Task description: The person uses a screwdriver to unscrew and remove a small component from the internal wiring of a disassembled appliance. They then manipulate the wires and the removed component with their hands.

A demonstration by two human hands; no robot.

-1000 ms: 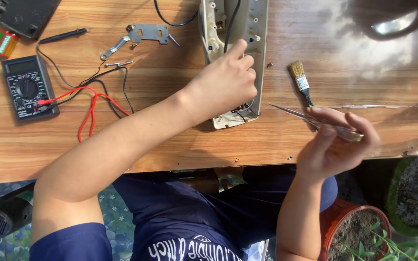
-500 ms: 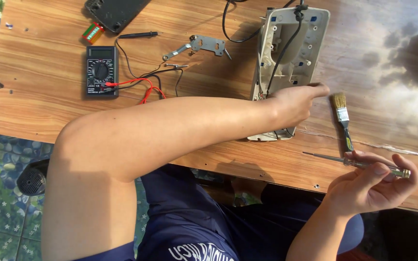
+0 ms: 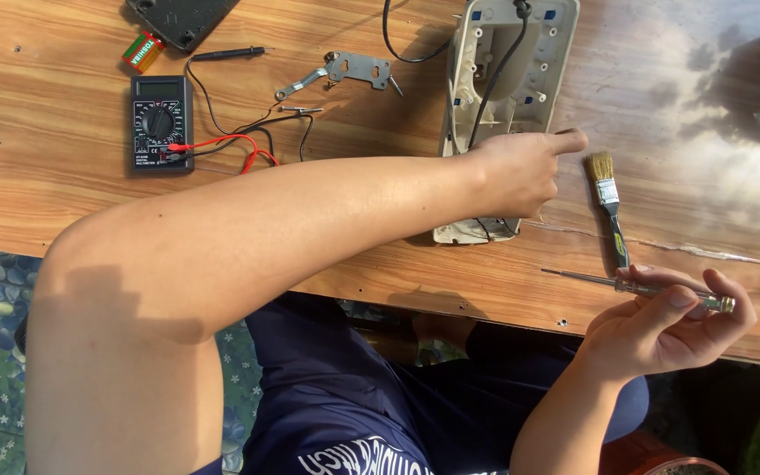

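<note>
Head view, left hand: the left hand [image 3: 521,171] lies on the lower end of the opened grey plastic housing [image 3: 503,79], forefinger stretched toward the right, the other fingers curled against the shell; whether they clamp it or only press it down I cannot tell.
Head view, right hand: the right hand [image 3: 666,325] holds a slim screwdriver [image 3: 635,286], fingers closed around its handle end near the counter's front edge.
Screwdriver axis: nearly level across the picture, bare tip pointing left toward the housing, handle cap to the right.
Key relation: the housing lies up and to the left of the screwdriver tip, well apart; the left hand is already on it, the right hand is the farther one.
Housing: long axis runs away from the person, a black cable [image 3: 494,79] threaded through its hollow.
Between the hands: a small paintbrush [image 3: 610,207], bristles pointing away.
Counter [image 3: 63,211]: wooden, sunlit.
Far left: a black multimeter [image 3: 160,123] with red and black leads [image 3: 239,149], a metal bracket [image 3: 345,70], a small battery [image 3: 142,51].
</note>
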